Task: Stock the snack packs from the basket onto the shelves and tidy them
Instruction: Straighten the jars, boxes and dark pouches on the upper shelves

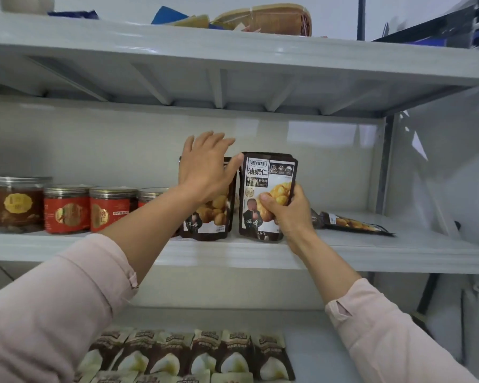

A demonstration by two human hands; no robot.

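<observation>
right grip (284, 214): curled round pack (266, 172), held upright, base on shelf (343, 252).
left grip (205, 167): flat, fingers straight, pressed on neighbour (210, 219).
relation: pack's long axis vertical; neighbour set just left of right grip.

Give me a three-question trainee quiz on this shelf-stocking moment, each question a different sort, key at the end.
1. True or false: the right hand grips a chestnut pack standing upright on the middle shelf.
2. The left hand is: A) a closed fist; B) open, fingers straight, at the second upright pack; C) out of view.
3. Fill in: the third chestnut pack, right of the held one, lies ____ on the shelf.
Key: 1 true; 2 B; 3 flat.
</observation>
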